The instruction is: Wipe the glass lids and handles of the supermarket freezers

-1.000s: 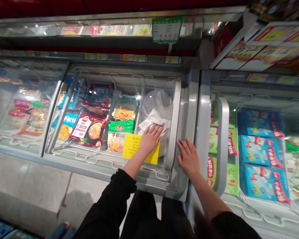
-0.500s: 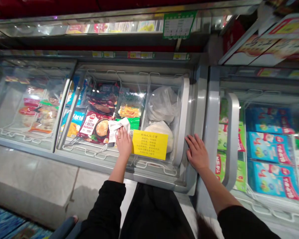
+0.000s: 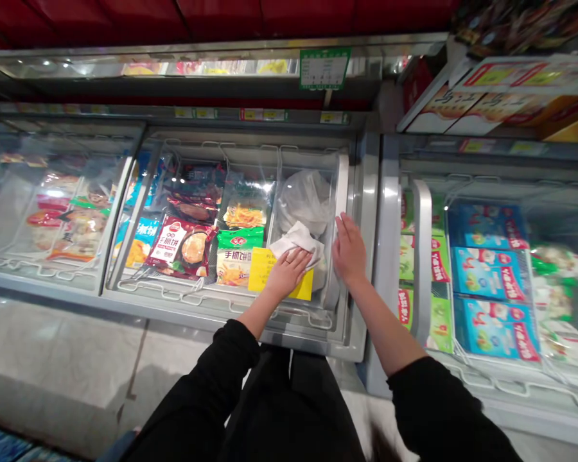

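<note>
My left hand (image 3: 288,271) presses a white cloth (image 3: 296,239) flat against the curved glass lid (image 3: 183,192) of a chest freezer, its fingers stretched over the cloth. A yellow notice sticker (image 3: 260,269) on the glass lies partly under that hand. My right hand (image 3: 349,250) rests open on the grey handle (image 3: 341,192) at the lid's right edge. Under the glass lie frozen food packets (image 3: 180,247) and a clear plastic bag (image 3: 303,199).
A second freezer (image 3: 491,269) with blue and green boxes stands to the right, its own grey handle (image 3: 421,256) close by. Another glass lid (image 3: 48,205) lies to the left. Price tags (image 3: 324,67) and cartons (image 3: 501,96) sit above. Grey floor (image 3: 67,366) lies below.
My left hand swept the cloth left across the glass and has come back right over the yellow sticker. My right hand moved from the freezer frame up onto the lid's handle.
</note>
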